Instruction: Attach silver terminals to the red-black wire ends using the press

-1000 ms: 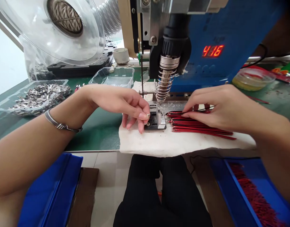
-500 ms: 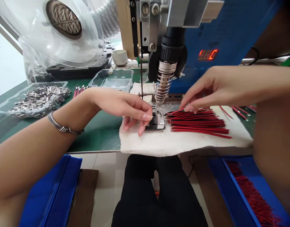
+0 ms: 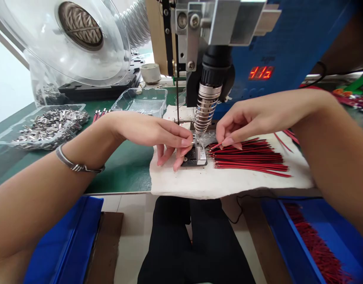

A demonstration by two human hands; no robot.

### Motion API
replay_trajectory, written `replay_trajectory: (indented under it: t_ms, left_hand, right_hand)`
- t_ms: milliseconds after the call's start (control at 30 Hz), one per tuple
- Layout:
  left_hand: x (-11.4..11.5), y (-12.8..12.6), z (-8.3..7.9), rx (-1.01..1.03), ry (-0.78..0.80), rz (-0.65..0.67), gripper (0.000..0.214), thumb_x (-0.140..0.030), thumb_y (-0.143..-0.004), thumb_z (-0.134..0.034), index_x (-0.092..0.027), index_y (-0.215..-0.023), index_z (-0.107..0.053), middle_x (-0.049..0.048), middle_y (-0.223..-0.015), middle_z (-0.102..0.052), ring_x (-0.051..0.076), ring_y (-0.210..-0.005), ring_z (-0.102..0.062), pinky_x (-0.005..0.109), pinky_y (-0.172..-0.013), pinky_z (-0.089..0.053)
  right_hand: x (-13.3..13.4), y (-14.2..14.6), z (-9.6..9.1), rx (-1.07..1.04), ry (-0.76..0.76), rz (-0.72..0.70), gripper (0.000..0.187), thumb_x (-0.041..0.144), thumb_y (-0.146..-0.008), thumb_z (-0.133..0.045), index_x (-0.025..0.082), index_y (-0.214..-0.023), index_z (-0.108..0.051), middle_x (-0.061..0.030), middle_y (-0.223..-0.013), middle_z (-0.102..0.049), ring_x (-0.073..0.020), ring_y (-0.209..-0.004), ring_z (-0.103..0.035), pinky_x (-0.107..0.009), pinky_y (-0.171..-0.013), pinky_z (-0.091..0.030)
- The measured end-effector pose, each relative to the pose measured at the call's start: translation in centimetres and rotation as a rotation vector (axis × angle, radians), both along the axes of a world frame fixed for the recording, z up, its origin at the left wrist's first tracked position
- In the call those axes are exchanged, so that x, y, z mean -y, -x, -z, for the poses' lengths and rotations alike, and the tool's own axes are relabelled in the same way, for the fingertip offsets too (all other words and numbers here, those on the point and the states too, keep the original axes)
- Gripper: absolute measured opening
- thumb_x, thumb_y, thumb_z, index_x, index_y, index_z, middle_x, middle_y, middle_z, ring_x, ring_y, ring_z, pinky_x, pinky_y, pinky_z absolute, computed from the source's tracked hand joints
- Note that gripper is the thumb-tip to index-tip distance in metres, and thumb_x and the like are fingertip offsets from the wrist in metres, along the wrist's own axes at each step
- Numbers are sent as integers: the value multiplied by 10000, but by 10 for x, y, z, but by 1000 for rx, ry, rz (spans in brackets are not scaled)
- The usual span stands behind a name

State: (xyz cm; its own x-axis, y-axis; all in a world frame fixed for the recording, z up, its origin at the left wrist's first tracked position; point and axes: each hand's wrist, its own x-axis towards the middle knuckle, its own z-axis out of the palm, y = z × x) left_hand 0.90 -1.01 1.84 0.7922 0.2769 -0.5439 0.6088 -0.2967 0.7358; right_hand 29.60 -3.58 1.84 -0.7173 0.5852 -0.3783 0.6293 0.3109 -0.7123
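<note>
My left hand [image 3: 166, 140] is at the left side of a small metal fixture [image 3: 201, 152], thumb and forefinger pinched together. Something tiny and silvery may be between those fingertips, but it is too small to name. My right hand [image 3: 243, 122] pinches a red wire [image 3: 216, 146], its end pointing left toward the fixture. Beneath that hand lies a bundle of red and black wires [image 3: 249, 159] on a white cloth [image 3: 196, 185]. Above the fixture hangs the soldering head [image 3: 205, 104], with a coiled metal spring around its lower end.
A clear tray [image 3: 51, 126] of small metal parts stands at left, with another clear plastic tray [image 3: 140, 100] behind. The blue machine [image 3: 258, 51] with a red display rises at the back. Below the table edge are blue bins [image 3: 63, 236], the right one [image 3: 341, 236] holding red wires.
My right hand has moved left with a red wire pinched in its fingers, nearer the fixture. My left hand has barely shifted. The machine's display digits have changed.
</note>
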Motion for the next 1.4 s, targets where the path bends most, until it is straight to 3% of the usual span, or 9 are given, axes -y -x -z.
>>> replay_trajectory:
  t_ms: [100,367,467,567,733,900,1033,1233,1400]
  left_hand:
    - [-1,-2,1,-24,4,-28,250,-405,-1088,-697,-217,-926,-668,108,-1067,-877,203,-802,-744,283,-749,-599]
    - [0,-2,0,-34,63,-35,263,-370,-1102,-651,-246,-908,-525,73,-1047,-859,196,-806,-718,279,-735,-580]
    - [2,-2,3,-18,69,-68,279,-363,-1079,-649,-243,-872,-505,59,-980,-838,203,-792,-712,294,-740,-568]
    - [4,-2,5,6,57,-92,247,-360,-1070,-613,-234,-871,-539,51,-938,-809,208,-800,-720,304,-756,-553]
    - [8,-2,4,34,-19,-79,159,-329,-1042,-631,-233,-934,-565,40,-842,-714,205,-754,-675,317,-750,-538]
    - [11,-2,5,60,-118,-69,245,-376,-1081,-619,-229,-888,-578,39,-761,-638,194,-701,-581,325,-703,-469]
    - [13,-5,6,68,-98,-48,341,-383,-1124,-595,-231,-824,-535,33,-729,-650,187,-702,-633,296,-692,-465]
    - [13,-5,8,78,-51,-74,342,-308,-1155,-564,-236,-825,-516,20,-686,-669,179,-679,-667,286,-738,-526]
    - [13,-5,11,117,-63,-53,364,-295,-1189,-505,-244,-829,-509,20,-679,-695,168,-660,-643,283,-693,-489]
  right_hand:
    - [-2,-7,11,-134,-8,-9,299,497,-1064,-800,238,-1196,-870,59,-803,-804,-88,-665,-601,-278,-591,-393]
    - [13,1,29,-302,-163,100,373,607,-1022,-840,251,-923,-791,37,-685,-693,-96,-519,-476,-292,-459,-341]
    - [17,6,31,-340,-188,142,415,638,-1004,-856,247,-893,-771,24,-704,-699,-112,-569,-521,-298,-493,-371]
    - [20,8,33,-367,-194,142,436,650,-1003,-851,243,-874,-762,14,-728,-698,-132,-647,-570,-303,-566,-430]
    - [23,10,36,-387,-197,160,395,612,-1000,-847,238,-908,-760,16,-739,-690,-136,-652,-556,-320,-578,-412]
    - [23,12,39,-320,-234,143,324,556,-1003,-819,238,-948,-795,5,-764,-704,-163,-691,-582,-329,-614,-449]
    - [21,12,42,-294,-319,112,373,596,-1024,-802,235,-938,-828,6,-773,-706,-160,-692,-546,-333,-630,-433]
    - [26,17,42,-296,-384,173,402,621,-1019,-786,240,-894,-810,6,-738,-701,-164,-659,-538,-345,-605,-404]
    - [33,22,43,-329,-404,222,409,603,-1022,-771,242,-831,-765,15,-660,-649,-160,-597,-505,-350,-554,-369]
